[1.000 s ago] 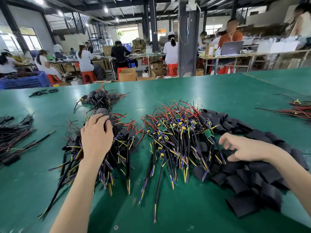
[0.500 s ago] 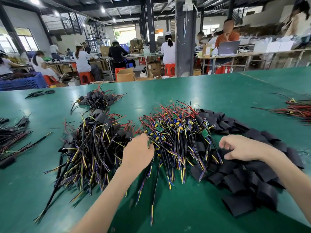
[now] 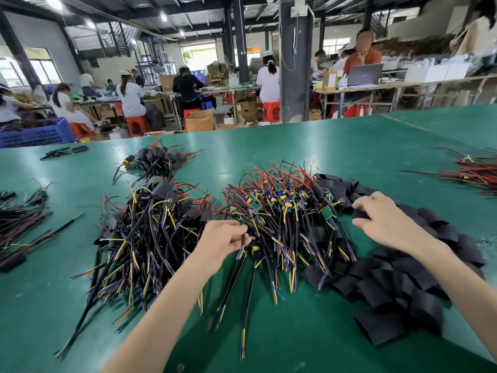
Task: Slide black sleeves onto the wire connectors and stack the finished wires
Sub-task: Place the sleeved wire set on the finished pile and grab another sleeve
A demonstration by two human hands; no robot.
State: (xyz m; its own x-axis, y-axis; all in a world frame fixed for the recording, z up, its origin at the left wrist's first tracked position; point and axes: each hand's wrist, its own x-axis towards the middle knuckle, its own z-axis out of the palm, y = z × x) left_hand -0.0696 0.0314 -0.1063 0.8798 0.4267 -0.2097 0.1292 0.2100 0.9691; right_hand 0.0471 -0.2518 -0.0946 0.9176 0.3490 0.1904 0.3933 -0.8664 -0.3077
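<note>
Big green surface (image 3: 349,146), three heaps across it. The loose black sleeves (image 3: 390,286) are banked up on the right. The bare wires (image 3: 282,211), with their coloured connectors, are in the middle. The finished stack (image 3: 150,227) sits just left of that.

We're at the pick-up, I'd say: one wire and one sleeve being singled out, nothing threaded yet.

The left forearm reaches in from below. The left hand (image 3: 223,238) is at the near left edge of the middle heap. Thumb and fingers pinch one black wire (image 3: 243,239) near its upper end, tail trailing toward us.

The right hand (image 3: 382,219) arches over the far edge of the sleeve pile, fingertips curled on a single sleeve (image 3: 359,213).

Next, by my reading: lift both free, bring them together, and line the sleeve's mouth up with the connector end without snagging neighbours.
</note>
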